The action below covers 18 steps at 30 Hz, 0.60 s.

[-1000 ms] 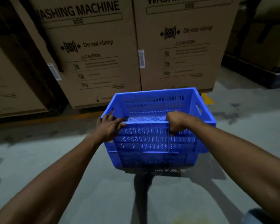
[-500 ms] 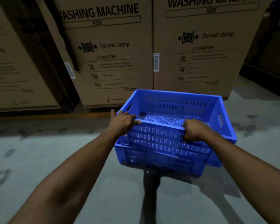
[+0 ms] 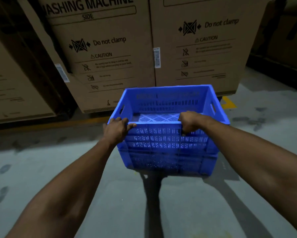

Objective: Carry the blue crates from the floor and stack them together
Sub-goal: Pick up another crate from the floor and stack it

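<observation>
A blue slotted plastic crate [image 3: 166, 148] is held up in front of me, above the grey floor, level and open side up. It is empty inside, with its mesh bottom showing. My left hand [image 3: 116, 128] grips the near rim at its left corner, fingers curled over the edge. My right hand [image 3: 189, 121] grips the same near rim toward the right, fingers wrapped over it. A seam across the crate's near wall may be a second crate nested under it; I cannot tell. No other crate shows.
Tall cardboard washing machine boxes [image 3: 103, 54] stand close behind the crate, with another [image 3: 201, 45] to their right. More boxes [image 3: 10, 86] are at the left. Grey concrete floor [image 3: 41, 160] lies below, with a yellow floor mark [image 3: 227, 102] at the right.
The crate, tilted half a second ago, is level again, and the boxes loom closer and larger. Both hands keep the same grip on the near rim.
</observation>
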Tool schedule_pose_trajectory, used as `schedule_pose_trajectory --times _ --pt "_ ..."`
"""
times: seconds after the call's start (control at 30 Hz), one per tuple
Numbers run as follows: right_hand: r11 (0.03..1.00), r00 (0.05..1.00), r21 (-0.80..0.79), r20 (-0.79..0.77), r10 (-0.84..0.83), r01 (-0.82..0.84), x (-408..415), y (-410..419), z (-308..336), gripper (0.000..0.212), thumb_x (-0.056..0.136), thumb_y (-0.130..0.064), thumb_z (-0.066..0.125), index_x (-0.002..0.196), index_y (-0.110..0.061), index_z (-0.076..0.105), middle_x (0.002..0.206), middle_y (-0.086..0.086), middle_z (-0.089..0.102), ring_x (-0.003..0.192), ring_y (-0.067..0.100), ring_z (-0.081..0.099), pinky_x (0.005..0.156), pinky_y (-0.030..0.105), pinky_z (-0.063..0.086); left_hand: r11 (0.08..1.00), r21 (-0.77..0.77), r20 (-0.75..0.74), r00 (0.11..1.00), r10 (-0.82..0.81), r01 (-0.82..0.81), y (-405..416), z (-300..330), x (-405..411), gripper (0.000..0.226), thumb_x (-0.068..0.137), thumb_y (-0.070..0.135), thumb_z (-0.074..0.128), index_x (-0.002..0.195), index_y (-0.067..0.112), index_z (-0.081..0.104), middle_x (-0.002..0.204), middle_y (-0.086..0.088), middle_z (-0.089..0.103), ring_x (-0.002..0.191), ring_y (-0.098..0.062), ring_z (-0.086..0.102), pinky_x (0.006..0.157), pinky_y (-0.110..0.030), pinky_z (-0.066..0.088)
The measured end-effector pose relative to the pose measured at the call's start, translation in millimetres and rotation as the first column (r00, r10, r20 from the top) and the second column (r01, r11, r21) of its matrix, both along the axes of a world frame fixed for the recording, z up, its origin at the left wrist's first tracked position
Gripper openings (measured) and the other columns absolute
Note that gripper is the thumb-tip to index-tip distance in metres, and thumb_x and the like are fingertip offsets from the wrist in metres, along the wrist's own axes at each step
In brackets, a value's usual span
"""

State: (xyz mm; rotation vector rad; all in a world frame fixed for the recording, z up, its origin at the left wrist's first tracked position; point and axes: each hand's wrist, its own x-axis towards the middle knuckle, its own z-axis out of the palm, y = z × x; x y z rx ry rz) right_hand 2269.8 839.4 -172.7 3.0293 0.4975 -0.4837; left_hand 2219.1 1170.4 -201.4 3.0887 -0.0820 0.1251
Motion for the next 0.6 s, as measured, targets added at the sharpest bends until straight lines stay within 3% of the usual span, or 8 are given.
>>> schedule_pose_trajectory --times 0.1,0.2,0.37,0.5,0.57,0.6 --pt "0.999 0.998 -0.036 -0.063 0.031 -0.033 -1 -11 2 0.035 0.06 -0.036 0.089 0.089 -0.02 0.076 0.085 0.002 0.074 0.08 0.024 0.069 0.077 0.041 0.061 0.998 0.054 -0.017 1.0 -0.019 0.02 -7 6 -24 0.057 0.095 0.079 0.025 0.089 0.029 0.053 0.091 0.001 0.055 0.1 -0.03 0.06 0.104 -0.066 0.031" --pt "0.997 0.991 -0.044 -0.121 0.052 -0.058 -13 -31 7 0.037 0.064 -0.025 0.088 0.099 -0.02 0.076 0.091 0.002 0.075 0.085 0.024 0.07 0.077 0.04 0.06 0.993 0.081 -0.026 0.996 -0.08 0.082 -23 5 -67 0.062 0.091 0.084 0.023 0.078 0.027 0.046 0.08 0.004 0.061 0.085 -0.025 0.063 0.108 -0.061 0.025" --pt "0.996 0.992 0.024 -0.098 0.085 -0.083 -28 -34 2 0.03 0.063 -0.031 0.091 0.089 -0.022 0.076 0.084 -0.001 0.074 0.08 0.022 0.069 0.077 0.041 0.059 0.983 0.168 0.064 0.994 -0.091 0.079 -26 1 -80 0.067 0.089 0.083 0.026 0.092 0.026 0.059 0.092 -0.003 0.074 0.098 -0.029 0.069 0.107 -0.055 0.025" --pt "0.959 0.997 0.272 0.014 0.071 -0.072 -38 -42 6 0.05 0.067 -0.057 0.087 0.101 -0.023 0.075 0.091 -0.014 0.07 0.081 0.012 0.064 0.073 0.032 0.048 0.998 0.022 -0.008 0.998 -0.06 0.06 2 -3 -47 0.085 0.076 0.099 0.014 0.082 0.024 0.053 0.078 -0.001 0.065 0.089 -0.031 0.066 0.101 -0.062 0.04" --pt "0.961 0.996 0.274 0.086 -0.001 -0.023 -42 -63 2 0.068 0.065 -0.087 0.066 0.094 -0.025 0.071 0.088 -0.015 0.068 0.081 0.013 0.063 0.069 0.034 0.047 0.999 0.0 -0.038 0.998 -0.052 0.052 -1 -2 -48 0.085 0.074 0.098 0.012 0.082 0.024 0.052 0.079 -0.001 0.063 0.088 -0.032 0.065 0.098 -0.06 0.04" --pt "0.981 0.991 0.192 0.129 -0.024 -0.001 -43 -72 -1 0.08 0.061 -0.1 0.05 0.089 -0.027 0.067 0.084 -0.012 0.066 0.081 0.018 0.062 0.067 0.036 0.047 1.0 0.01 -0.033 0.999 -0.029 0.029 -7 0 -53 0.081 0.076 0.094 0.014 0.085 0.023 0.053 0.084 -0.003 0.065 0.092 -0.032 0.065 0.098 -0.059 0.037"
